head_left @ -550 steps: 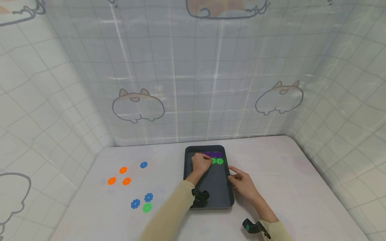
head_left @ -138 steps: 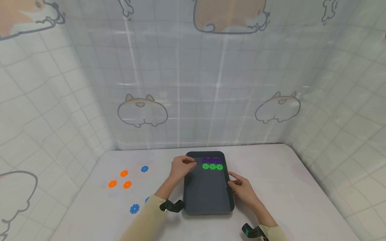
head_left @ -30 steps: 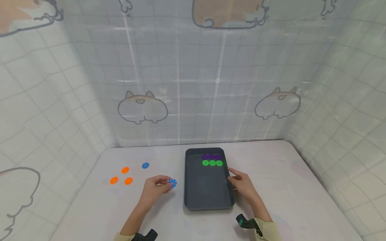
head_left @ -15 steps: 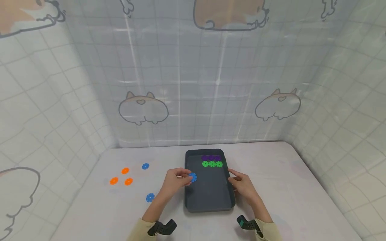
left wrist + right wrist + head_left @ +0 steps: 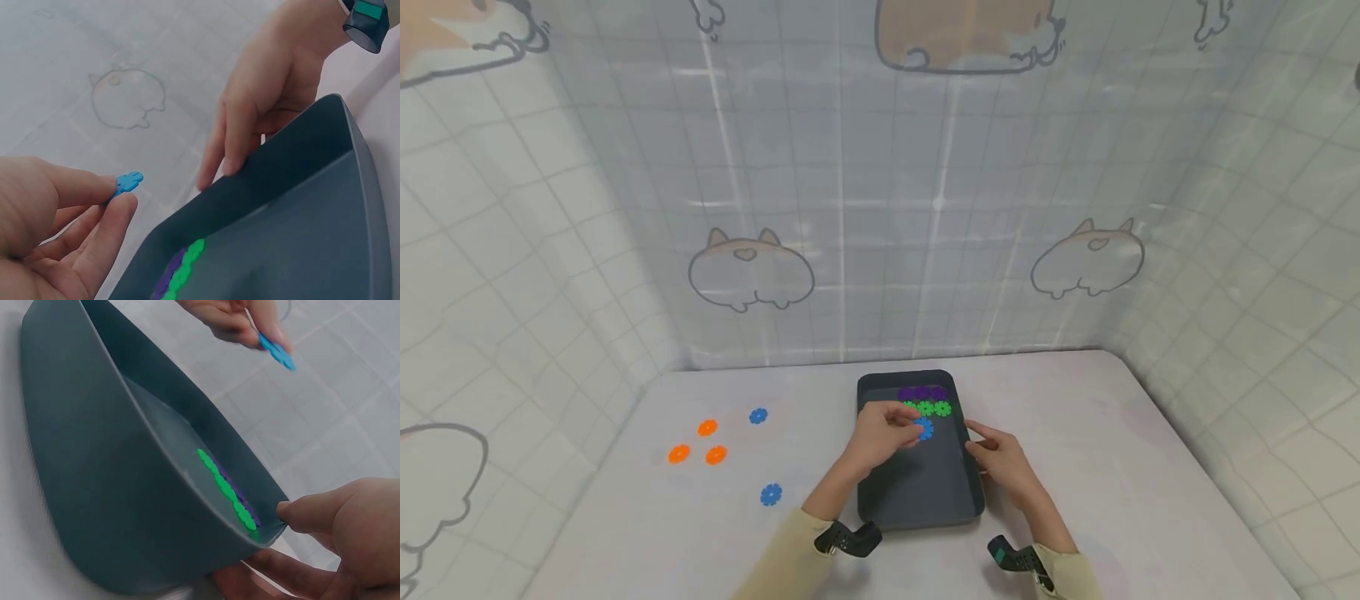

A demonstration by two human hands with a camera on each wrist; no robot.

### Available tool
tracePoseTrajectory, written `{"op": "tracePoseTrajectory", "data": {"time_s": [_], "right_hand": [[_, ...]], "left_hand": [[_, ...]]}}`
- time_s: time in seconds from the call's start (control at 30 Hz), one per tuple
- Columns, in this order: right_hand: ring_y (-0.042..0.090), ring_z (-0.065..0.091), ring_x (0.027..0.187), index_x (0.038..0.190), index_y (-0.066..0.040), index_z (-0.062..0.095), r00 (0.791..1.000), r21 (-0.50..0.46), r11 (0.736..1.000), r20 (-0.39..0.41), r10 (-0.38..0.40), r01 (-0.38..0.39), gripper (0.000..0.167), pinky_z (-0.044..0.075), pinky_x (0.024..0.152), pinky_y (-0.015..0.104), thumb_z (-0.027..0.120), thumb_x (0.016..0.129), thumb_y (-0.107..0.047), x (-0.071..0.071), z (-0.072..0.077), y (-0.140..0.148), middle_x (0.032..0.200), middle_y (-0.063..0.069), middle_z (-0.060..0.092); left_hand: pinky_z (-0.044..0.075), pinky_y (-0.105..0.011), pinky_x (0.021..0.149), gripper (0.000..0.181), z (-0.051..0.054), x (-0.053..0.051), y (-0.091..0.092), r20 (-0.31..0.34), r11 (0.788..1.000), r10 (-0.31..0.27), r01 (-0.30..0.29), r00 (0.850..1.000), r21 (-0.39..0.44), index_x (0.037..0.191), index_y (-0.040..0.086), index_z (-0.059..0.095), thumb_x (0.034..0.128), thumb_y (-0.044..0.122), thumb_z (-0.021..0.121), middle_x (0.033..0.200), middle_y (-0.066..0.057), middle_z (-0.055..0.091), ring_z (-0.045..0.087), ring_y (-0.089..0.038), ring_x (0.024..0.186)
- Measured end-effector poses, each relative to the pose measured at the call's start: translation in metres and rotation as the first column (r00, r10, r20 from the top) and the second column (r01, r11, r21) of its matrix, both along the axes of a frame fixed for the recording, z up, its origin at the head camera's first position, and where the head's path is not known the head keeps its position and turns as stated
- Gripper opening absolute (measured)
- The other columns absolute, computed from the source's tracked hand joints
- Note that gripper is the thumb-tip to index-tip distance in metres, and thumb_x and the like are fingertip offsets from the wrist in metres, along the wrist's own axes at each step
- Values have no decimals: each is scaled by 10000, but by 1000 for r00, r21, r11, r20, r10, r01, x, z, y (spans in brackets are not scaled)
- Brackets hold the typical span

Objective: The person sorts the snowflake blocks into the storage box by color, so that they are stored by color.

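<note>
My left hand (image 5: 883, 435) pinches a blue flower-shaped disc (image 5: 925, 428) between thumb and fingers, above the dark grey tray (image 5: 917, 500). In the left wrist view the blue disc (image 5: 129, 182) stands out past the fingertips. Inside the tray lie a row of purple discs (image 5: 923, 392) at the far end and a row of green discs (image 5: 942, 408) just nearer. The held disc hovers on the near side of the green row. My right hand (image 5: 1007, 462) rests its extended fingertips against the tray's right wall; the right wrist view shows a fingertip at the rim.
On the white table left of the tray lie orange discs (image 5: 716, 455) in a loose group. One blue disc (image 5: 758, 415) lies farther back and another blue disc (image 5: 771, 494) nearer the front. A patterned curtain (image 5: 895, 208) rises behind the table.
Over the last second my left hand has carried the blue disc rightward from the table to above the tray. My right hand stays at the tray's side. Earlier, the green row gained a disc.
</note>
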State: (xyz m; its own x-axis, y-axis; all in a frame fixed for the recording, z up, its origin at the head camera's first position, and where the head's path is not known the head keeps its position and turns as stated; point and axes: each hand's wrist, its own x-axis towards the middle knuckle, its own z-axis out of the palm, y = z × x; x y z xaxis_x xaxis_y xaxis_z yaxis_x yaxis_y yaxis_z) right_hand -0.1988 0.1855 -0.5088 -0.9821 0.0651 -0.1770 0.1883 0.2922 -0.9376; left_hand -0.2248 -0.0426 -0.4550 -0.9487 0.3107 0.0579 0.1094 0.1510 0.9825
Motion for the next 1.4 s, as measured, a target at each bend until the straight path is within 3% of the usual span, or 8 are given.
{"op": "tracePoseTrajectory", "data": {"time_s": [0.23,0.33,0.37,0.53,0.7,0.9,1.2,1.4], "right_hand": [[236,660,800,1370,-106,571,1000,-4,1000,-24,2,-2,423,568,669,389,615,950,-117,0,2,1,1044,148,669],[230,655,799,1366,-106,575,1000,-9,1000,-17,-1,1,417,567,660,384,613,951,-115,0,2,0,1036,142,669],[228,654,798,1364,-106,577,1000,-8,1000,-14,-1,1,414,567,659,384,613,952,-115,0,2,-1,1037,142,669],[228,653,800,1359,-110,584,1000,-5,1000,-10,0,0,411,568,658,388,616,948,-115,2,1,-1,1037,142,669],[233,664,820,1360,-116,583,1000,-20,1000,-13,1,-1,411,577,688,399,609,950,-113,2,-1,-1,1050,146,671],[247,674,817,1360,-108,581,999,-30,1000,-31,-9,8,410,580,697,407,607,950,-108,1,0,-1,1048,161,670],[264,685,810,1356,-96,583,999,-67,998,-33,-17,15,410,581,695,409,616,948,-99,1,0,-1,1042,173,673],[270,684,817,1356,-92,582,999,-70,997,-31,-13,11,407,577,699,415,616,950,-108,1,0,0,1047,179,676]], "left_hand": [[584,-390,698,185,6,-14,24,14,999,-16,16,1000,-31,1010,-17,714,840,44,754,859,-95,657,698,-194,716],[584,-362,696,200,8,-20,32,19,999,-38,39,999,-27,1025,-22,711,843,49,752,880,-102,642,698,-194,726],[584,-357,698,210,13,-19,34,27,999,-49,50,998,-20,1040,-41,703,848,35,742,896,-128,639,701,-223,743],[582,-312,673,198,10,-30,48,36,998,-49,50,998,-32,1032,-47,704,851,25,738,871,-133,651,703,-222,737],[586,-358,678,145,0,-43,55,43,998,-14,17,999,-64,977,-18,718,842,28,748,807,-79,670,696,-183,692],[579,-290,643,153,-12,-54,59,96,999,34,-31,995,-35,977,-54,702,838,1,738,817,-96,677,697,-188,698],[578,-280,630,183,-35,-60,61,137,995,94,-89,986,-37,993,-108,692,827,-42,731,826,-112,694,688,-162,668],[577,-280,611,171,-44,-62,63,152,993,114,-108,982,-46,968,-98,696,810,-53,740,788,-107,687,682,-158,635]]}}
